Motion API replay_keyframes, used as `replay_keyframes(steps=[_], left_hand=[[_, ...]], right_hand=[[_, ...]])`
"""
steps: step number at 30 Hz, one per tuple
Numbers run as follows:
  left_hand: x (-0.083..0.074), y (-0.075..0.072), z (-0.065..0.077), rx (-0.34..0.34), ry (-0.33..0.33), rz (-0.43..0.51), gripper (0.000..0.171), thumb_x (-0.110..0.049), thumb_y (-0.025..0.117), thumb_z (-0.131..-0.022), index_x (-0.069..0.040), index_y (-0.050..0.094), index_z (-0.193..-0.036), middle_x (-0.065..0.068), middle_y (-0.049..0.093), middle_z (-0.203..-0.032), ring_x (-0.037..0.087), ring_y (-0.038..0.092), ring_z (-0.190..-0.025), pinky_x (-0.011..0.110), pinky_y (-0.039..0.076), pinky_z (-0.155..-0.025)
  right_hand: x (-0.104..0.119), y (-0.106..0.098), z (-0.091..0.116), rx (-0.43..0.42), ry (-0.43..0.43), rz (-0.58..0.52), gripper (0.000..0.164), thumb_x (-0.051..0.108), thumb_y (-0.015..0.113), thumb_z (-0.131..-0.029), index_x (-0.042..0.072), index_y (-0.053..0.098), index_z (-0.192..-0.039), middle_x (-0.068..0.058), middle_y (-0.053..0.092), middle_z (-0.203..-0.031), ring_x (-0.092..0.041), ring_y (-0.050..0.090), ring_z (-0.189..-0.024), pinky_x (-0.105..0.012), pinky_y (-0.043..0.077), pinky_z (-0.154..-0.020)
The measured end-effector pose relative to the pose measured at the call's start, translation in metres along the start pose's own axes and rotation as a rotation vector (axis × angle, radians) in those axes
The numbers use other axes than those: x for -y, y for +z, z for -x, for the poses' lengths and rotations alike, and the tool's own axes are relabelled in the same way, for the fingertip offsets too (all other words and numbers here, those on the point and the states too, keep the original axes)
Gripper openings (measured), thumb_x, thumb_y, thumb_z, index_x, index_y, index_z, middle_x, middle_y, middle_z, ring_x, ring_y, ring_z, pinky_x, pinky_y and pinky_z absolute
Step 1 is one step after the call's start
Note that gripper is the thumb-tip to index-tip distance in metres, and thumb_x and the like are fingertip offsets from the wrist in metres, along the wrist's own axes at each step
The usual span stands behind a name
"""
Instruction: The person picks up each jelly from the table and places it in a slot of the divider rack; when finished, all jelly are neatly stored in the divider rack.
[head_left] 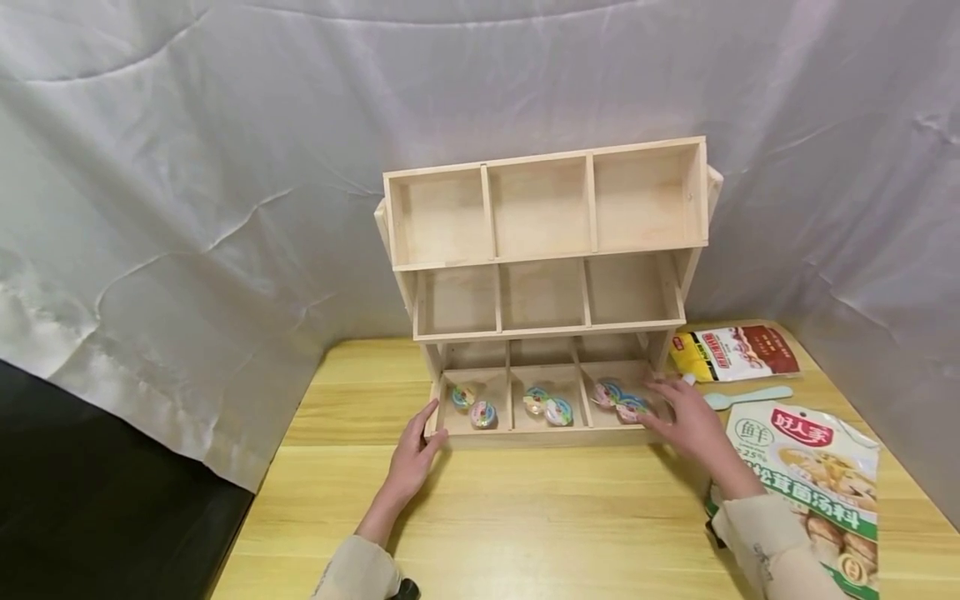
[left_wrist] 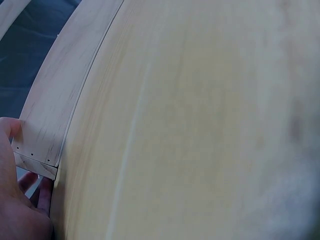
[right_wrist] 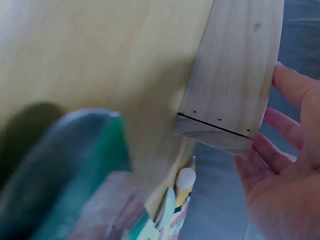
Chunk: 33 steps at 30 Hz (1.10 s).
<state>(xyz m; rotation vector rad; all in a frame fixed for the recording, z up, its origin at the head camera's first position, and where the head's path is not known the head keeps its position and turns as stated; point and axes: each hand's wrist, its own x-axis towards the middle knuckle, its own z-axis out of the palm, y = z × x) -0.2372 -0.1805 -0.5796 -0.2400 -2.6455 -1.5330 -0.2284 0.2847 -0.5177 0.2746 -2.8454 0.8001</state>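
A three-tier wooden rack [head_left: 547, 437] stands on the table, each tier split into three compartments. Small sealed jelly-like cups lie in pairs in the bottom tier: one pair on the left [head_left: 483, 414], another in the middle [head_left: 558, 411], a third on the right [head_left: 632, 407]. My left hand [head_left: 408, 458] holds the bottom tier's left front corner; in the left wrist view its thumb meets the front board [left_wrist: 60, 105] and its fingers bend round the end. At the right corner, my right hand [head_left: 696, 427] grips likewise, thumb at the board's upper edge in the right wrist view.
Right of the rack lie a red, white and yellow food pouch [head_left: 742, 352], a pale green spoon [head_left: 750, 397] and a large green-and-white food packet [head_left: 821, 483], partly under the right sleeve. Grey cloth [head_left: 225, 150] hangs behind the wooden table [head_left: 570, 517].
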Motion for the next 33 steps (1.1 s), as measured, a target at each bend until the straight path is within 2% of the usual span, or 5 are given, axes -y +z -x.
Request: replay_keyframes(steps=[12, 19, 27, 30, 33], left_hand=[[0.000, 0.001, 0.000, -0.002, -0.011, 0.007, 0.061, -0.034, 0.061, -0.105, -0.022, 0.039, -0.161, 0.013, 0.044, -0.160, 0.025, 0.054, -0.115, 0.044, 0.044, -0.101], [0.000, 0.002, -0.001, 0.003, -0.018, 0.032, 0.061, -0.034, 0.060, -0.106, -0.022, 0.038, -0.161, 0.015, 0.039, -0.163, 0.032, 0.048, -0.134, 0.053, 0.039, -0.113], [-0.007, 0.000, -0.006, 0.017, -0.060, 0.153, 0.058, -0.017, 0.057, -0.107, -0.016, 0.036, -0.161, 0.018, 0.030, -0.167, 0.040, 0.032, -0.152, 0.059, 0.035, -0.118], [-0.013, -0.002, -0.001, 0.018, -0.042, 0.070, 0.059, -0.018, 0.060, -0.106, -0.018, 0.038, -0.160, 0.016, 0.033, -0.165, 0.041, 0.040, -0.145, 0.060, 0.040, -0.112], [-0.025, -0.009, 0.007, -0.002, 0.052, -0.162, 0.062, -0.024, 0.067, -0.102, -0.022, 0.042, -0.158, 0.013, 0.040, -0.162, 0.040, 0.049, -0.138, 0.063, 0.046, -0.106]], right_hand=[[-0.005, 0.005, 0.002, 0.008, 0.044, -0.028, 0.065, 0.030, 0.077, -0.093, -0.003, 0.054, -0.145, -0.034, 0.046, -0.147, -0.056, 0.043, -0.132, -0.075, 0.037, -0.104], [-0.005, 0.005, 0.000, 0.007, 0.041, -0.021, 0.065, 0.029, 0.077, -0.093, -0.003, 0.054, -0.145, -0.035, 0.046, -0.146, -0.056, 0.044, -0.132, -0.074, 0.038, -0.103], [0.001, 0.008, -0.002, -0.010, -0.015, 0.062, 0.064, 0.026, 0.075, -0.095, -0.001, 0.051, -0.148, -0.033, 0.045, -0.149, -0.056, 0.044, -0.133, -0.074, 0.041, -0.100], [0.010, 0.003, 0.002, -0.050, -0.073, 0.121, 0.066, 0.026, 0.078, -0.092, 0.001, 0.052, -0.148, -0.031, 0.047, -0.149, -0.054, 0.044, -0.134, -0.074, 0.040, -0.103], [0.022, -0.006, 0.006, -0.122, -0.164, 0.213, 0.068, 0.027, 0.081, -0.089, 0.004, 0.054, -0.147, -0.027, 0.050, -0.149, -0.050, 0.041, -0.138, -0.070, 0.036, -0.109]])
